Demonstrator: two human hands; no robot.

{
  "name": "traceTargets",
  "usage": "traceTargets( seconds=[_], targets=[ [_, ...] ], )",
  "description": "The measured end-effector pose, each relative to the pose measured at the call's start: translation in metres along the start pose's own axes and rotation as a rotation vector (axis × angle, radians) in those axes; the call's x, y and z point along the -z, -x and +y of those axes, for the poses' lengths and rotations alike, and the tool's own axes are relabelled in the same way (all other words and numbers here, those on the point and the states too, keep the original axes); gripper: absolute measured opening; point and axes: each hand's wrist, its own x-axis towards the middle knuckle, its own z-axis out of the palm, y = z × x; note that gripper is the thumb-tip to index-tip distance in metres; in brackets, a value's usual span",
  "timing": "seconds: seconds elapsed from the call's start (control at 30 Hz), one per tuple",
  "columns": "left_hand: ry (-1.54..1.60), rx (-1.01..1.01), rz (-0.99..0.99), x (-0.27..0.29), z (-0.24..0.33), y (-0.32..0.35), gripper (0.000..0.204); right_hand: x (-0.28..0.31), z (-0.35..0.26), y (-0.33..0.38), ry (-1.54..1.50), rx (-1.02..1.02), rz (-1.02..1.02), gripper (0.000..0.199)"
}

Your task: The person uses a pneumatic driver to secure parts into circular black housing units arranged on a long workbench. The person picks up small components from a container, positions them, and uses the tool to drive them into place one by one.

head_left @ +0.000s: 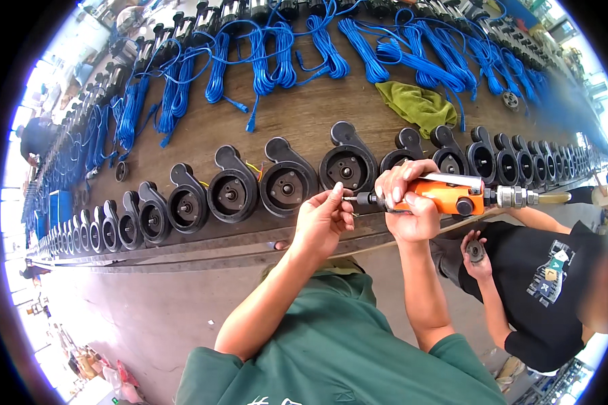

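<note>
My right hand [414, 219] is wrapped round an orange air screwdriver [447, 198], held level with its bit pointing left. A metal hose fitting [515, 197] sits at the tool's right end. At the bit's tip, the thumb and fingers of my left hand [317, 226] are pinched together; whatever small piece they hold is too small to make out. Both hands are over the bench's near edge, in front of a round black housing [348, 169] with a curved arm on top. More black housings [289, 185] stand in a long row on either side.
Bundles of blue cable [260, 61] lie along the far side of the wooden bench [304, 111], attached to black-and-silver motor parts. A green cloth [419, 106] lies behind the housings. To the right, a person in a black shirt [520, 287] holds a round dark part [476, 252].
</note>
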Motion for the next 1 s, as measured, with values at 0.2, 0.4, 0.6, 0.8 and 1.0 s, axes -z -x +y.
traceTargets(
  seconds=[0.2, 0.4, 0.6, 0.8, 1.0],
  targets=[
    [-0.065, 0.078, -0.032, 0.005, 0.005, 0.0, 0.021, 0.003, -0.006, 0.0, -0.031, -0.089, -0.024, 0.027],
    [-0.289, -0.006, 0.002, 0.002, 0.01, -0.002, 0.024, 0.003, 0.005, -0.002, -0.097, -0.046, -0.014, 0.021],
    [-1.12, -0.27, -0.102, 0.004, 0.045, -0.014, 0.029, 0.015, 0.041, -0.015, 0.041, -0.02, 0.041, 0.022],
    [-1.526, -0.446, -0.064, 0.007, 0.052, -0.038, 0.04, 0.019, 0.073, -0.026, 0.157, -0.059, 0.026, 0.023],
    [-1.577, -0.391, -0.03, 0.017, 0.048, -0.044, 0.041, 0.019, 0.084, -0.027, 0.232, -0.139, -0.002, 0.021]
  ],
)
